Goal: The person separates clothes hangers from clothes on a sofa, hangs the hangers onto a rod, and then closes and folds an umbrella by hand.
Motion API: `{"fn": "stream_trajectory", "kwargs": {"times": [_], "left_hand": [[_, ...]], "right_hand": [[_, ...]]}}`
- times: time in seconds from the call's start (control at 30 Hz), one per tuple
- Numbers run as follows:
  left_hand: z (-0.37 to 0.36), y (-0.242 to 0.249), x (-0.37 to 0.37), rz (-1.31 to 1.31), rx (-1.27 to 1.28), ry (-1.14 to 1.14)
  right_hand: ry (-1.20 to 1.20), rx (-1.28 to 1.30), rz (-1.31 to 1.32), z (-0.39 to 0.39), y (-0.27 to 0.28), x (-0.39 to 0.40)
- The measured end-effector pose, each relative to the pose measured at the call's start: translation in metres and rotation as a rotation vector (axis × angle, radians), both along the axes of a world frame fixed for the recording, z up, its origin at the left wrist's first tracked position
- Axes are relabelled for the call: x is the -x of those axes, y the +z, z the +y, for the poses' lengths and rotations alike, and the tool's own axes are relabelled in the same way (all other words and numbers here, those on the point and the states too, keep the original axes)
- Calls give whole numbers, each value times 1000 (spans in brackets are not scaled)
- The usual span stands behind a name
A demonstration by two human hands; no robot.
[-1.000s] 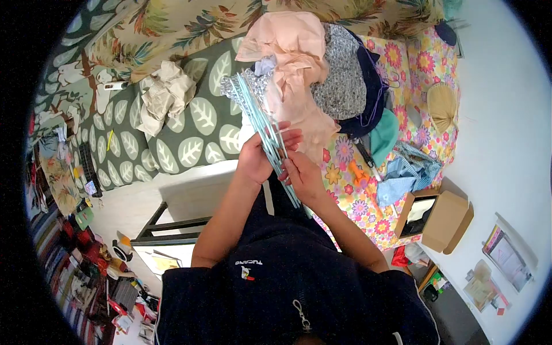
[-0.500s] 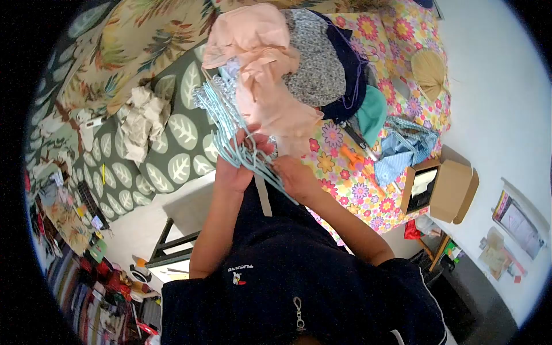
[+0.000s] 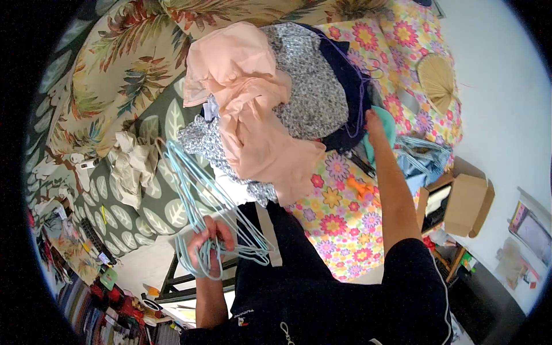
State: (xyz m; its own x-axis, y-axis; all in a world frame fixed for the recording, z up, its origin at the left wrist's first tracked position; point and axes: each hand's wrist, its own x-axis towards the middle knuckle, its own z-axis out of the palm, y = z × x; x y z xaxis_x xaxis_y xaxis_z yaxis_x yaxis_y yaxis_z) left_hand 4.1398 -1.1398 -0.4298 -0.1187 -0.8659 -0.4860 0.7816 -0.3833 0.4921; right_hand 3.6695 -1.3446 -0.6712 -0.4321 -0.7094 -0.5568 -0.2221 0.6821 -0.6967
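Left hand point(image 3: 210, 241) clenched around a bundle of light-blue hangers point(image 3: 256, 253), which fan out beyond and to both sides of the fist. Right hand point(image 3: 374, 123) on the teal cloth point(image 3: 387, 125), well apart, ahead and to the right of the left grip; whether its fingers pinch the fabric, cannot tell.

Surroundings, by size: floral cover point(image 3: 339, 247) right of the left grip, partly hidden by the right forearm; leaf-patterned cover point(image 3: 155, 218) ahead-left. Between the hands, in the way: peach garment point(image 3: 247, 115), overlapping a speckled grey garment point(image 3: 313, 80). Right of the right hand: cardboard box point(image 3: 468, 195), flaps open; pleated fan point(image 3: 437, 83); crumpled blue cloth point(image 3: 428, 164). Orange object point(image 3: 361, 187) nearer the body than the right hand.

Writing: inverted shirt lettering point(image 3: 244, 314), behind the left grip, too foreshortened to read.
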Motion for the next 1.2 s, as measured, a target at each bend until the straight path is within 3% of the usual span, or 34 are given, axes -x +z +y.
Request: {"fn": "stream_trajectory", "kwargs": {"times": [0.13, 0.2, 0.23, 0.33, 0.4, 0.43, 0.53, 0.63, 0.73, 0.83, 0.93, 1.07, 1.1, 1.2], "left_hand": [[-2, -25, -1, -97, -44, 66], [1, -38, -4, -3, -24, 116], [1, -37, -1, 27, -62, 166], [4, -31, 1, 110, -122, 231], [3, -25, -1, 151, -110, 218], [1, -18, -1, 154, -97, 201], [-4, 4, 0, 62, -92, 203], [-12, 33, -1, 41, 14, 216], [-20, 62, -4, 44, 105, 281], [-29, 83, -7, -134, 44, 317], [-48, 95, 5, -200, 1, 252], [-53, 109, 0, -116, 38, 305], [-53, 111, -4, -133, 37, 312], [-62, 125, -5, -194, 10, 375]], "right_hand": [[64, 46, 137, -51, -35, -6], [74, -23, 150, -64, -51, -7], [45, 29, 380, -66, -49, -23], [91, 54, 302, -69, -28, -33], [307, 170, 293, -62, 10, -68], [420, 343, 323, -56, 58, -101], [181, 245, -68, -45, 161, -156], [379, 306, -61, -29, 265, -180], [396, 193, -101, 5, 362, -209], [563, 390, -151, 30, 415, -229], [591, 379, -247, 21, 453, -258], [555, 455, -290, 7, 505, -272], [648, 542, -48, 0, 510, -277], [884, 614, 165, -4, 521, -286]]}}
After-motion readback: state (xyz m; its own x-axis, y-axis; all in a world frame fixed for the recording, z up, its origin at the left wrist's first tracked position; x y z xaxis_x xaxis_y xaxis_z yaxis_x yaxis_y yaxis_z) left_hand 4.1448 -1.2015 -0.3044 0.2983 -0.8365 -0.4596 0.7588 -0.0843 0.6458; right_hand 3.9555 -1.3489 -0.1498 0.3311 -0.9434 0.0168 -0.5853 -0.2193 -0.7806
